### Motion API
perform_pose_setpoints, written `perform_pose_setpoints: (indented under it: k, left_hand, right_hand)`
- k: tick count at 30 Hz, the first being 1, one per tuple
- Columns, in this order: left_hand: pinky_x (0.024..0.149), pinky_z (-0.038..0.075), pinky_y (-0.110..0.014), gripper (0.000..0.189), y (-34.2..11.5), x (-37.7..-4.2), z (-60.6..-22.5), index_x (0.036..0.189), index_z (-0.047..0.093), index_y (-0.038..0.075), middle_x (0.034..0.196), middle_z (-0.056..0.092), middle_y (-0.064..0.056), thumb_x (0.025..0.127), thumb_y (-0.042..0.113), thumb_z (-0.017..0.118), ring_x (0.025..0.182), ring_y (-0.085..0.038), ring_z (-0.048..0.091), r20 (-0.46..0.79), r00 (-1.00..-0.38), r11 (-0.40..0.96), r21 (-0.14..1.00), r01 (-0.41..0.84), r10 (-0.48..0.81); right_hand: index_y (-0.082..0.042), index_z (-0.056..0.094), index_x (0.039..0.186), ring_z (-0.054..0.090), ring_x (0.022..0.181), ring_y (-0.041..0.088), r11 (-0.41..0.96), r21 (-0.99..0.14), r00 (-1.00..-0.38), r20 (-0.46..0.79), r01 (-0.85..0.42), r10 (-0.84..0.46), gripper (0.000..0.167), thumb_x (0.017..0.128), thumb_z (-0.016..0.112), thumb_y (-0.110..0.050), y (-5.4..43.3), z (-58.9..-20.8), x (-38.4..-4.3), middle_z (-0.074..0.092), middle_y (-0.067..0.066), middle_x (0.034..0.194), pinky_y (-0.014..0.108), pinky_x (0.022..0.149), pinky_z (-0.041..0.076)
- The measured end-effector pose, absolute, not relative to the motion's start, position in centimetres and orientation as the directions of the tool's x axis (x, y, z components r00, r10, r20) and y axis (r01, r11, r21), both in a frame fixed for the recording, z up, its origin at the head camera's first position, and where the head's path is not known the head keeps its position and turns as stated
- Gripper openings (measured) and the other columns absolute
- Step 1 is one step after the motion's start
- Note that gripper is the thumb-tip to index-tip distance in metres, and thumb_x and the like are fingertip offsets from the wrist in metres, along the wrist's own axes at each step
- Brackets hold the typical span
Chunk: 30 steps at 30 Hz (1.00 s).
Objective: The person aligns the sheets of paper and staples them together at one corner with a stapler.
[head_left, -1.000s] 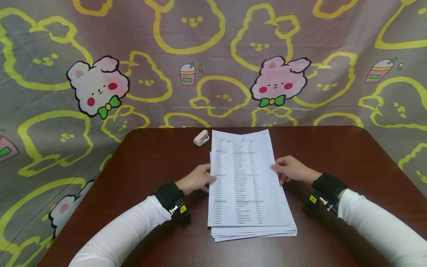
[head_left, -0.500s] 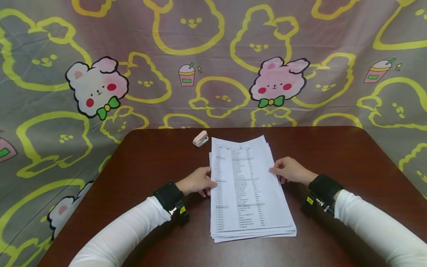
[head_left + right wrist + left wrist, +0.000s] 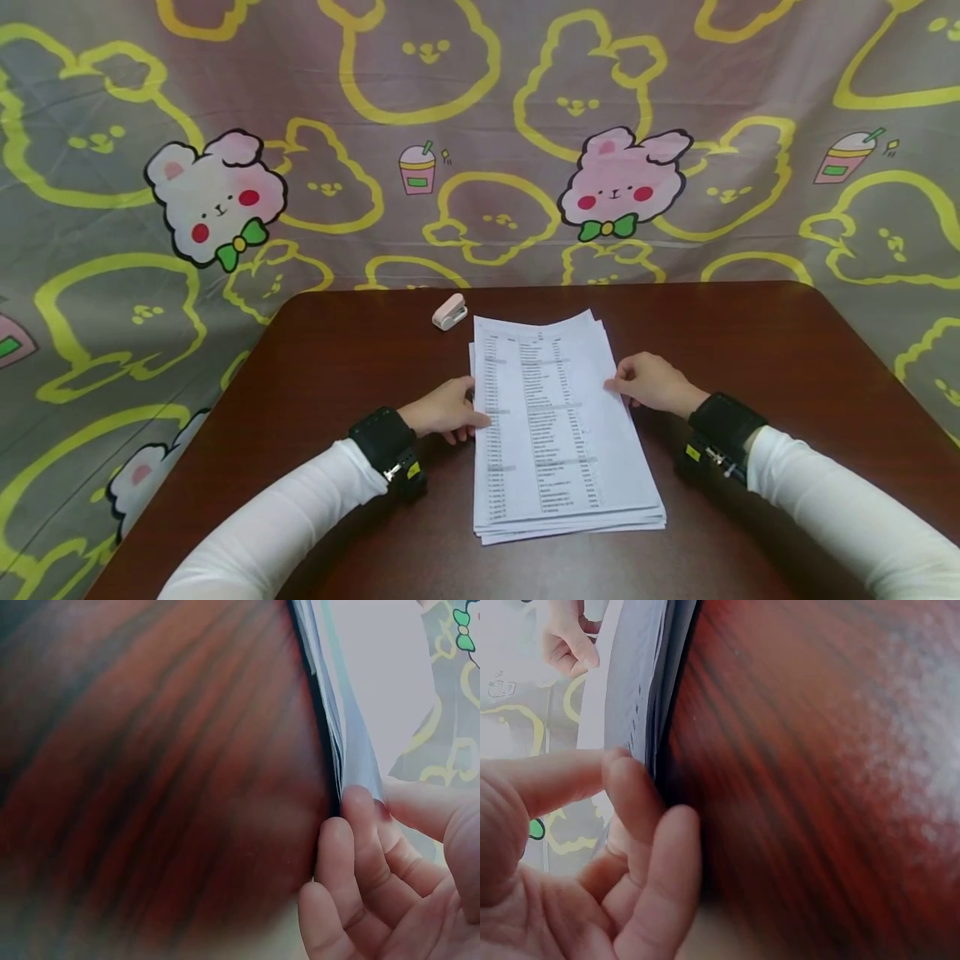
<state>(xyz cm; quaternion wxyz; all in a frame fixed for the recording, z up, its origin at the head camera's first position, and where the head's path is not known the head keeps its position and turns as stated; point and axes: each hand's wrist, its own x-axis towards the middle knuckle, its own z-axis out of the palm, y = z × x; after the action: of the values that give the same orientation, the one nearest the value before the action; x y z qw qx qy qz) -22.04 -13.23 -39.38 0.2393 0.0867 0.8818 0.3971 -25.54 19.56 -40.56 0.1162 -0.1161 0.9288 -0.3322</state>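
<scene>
A stack of printed paper sheets [image 3: 555,433] lies on the table, its top sheet covered in columns of small text. My left hand [image 3: 444,408] pinches the top sheet at its left edge, thumb on the printed face. At the opposite edge my right hand [image 3: 654,383] pinches the same sheet between thumb and fingers. The far end of that sheet bows slightly upward. In the left wrist view, fingertips [image 3: 634,776] meet at the paper's side edge. The right wrist view has the fingers [image 3: 360,806] curled under the paper edge [image 3: 352,727], thumb above.
A small pink and white stapler [image 3: 450,312] rests at the back of the dark wooden table [image 3: 360,342], left of the papers. Behind the table hangs a patterned cloth [image 3: 480,125] with cartoon animals.
Both hands have brought the top sheet down and toward me, so it now lies nearly in line with the stack. The stapler has not moved.
</scene>
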Motion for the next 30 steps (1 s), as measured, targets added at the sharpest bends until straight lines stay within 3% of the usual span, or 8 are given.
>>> perform_pose_setpoints:
  k: [15, 23, 30]
  left_hand:
    - [0.052, 0.051, -0.030, 0.047, -13.9, -21.7, -39.0, 0.123, 0.042, 0.002, 0.074, 0.062, -0.009, 0.090, 0.021, 0.070, 0.057, -0.020, 0.058, -0.398, -0.881, 0.691, 0.713, -0.120, 0.257]
    - [0.055, 0.052, -0.032, 0.048, -14.8, -21.3, -38.6, 0.125, 0.043, 0.000, 0.077, 0.062, -0.010, 0.091, 0.022, 0.069, 0.060, -0.020, 0.059, -0.398, -0.889, 0.693, 0.707, -0.141, 0.227]
    - [0.059, 0.051, -0.032, 0.046, -15.5, -20.9, -38.2, 0.125, 0.043, 0.000, 0.086, 0.059, -0.011, 0.092, 0.021, 0.068, 0.069, -0.022, 0.060, -0.334, -0.915, 0.676, 0.730, -0.100, 0.225]
  right_hand:
    - [-0.007, 0.067, 0.097, 0.058, 0.075, 0.022, 0.766, -0.622, -0.953, -0.100, -0.166, -0.287, 0.023, 0.093, 0.066, -0.029, 21.0, -40.0, -25.1, 0.064, 0.006, 0.089, 0.034, 0.069, 0.053]
    - [-0.001, 0.065, 0.103, 0.062, 0.075, 0.021, 0.696, -0.703, -0.936, -0.127, -0.147, -0.327, 0.029, 0.094, 0.064, -0.029, 22.3, -39.8, -25.0, 0.066, 0.009, 0.092, 0.034, 0.067, 0.054]
    - [0.007, 0.056, 0.116, 0.067, 0.093, 0.031, 0.578, -0.815, -0.910, -0.208, -0.041, -0.358, 0.039, 0.097, 0.060, -0.027, 23.3, -39.0, -24.4, 0.063, 0.024, 0.112, 0.042, 0.076, 0.055]
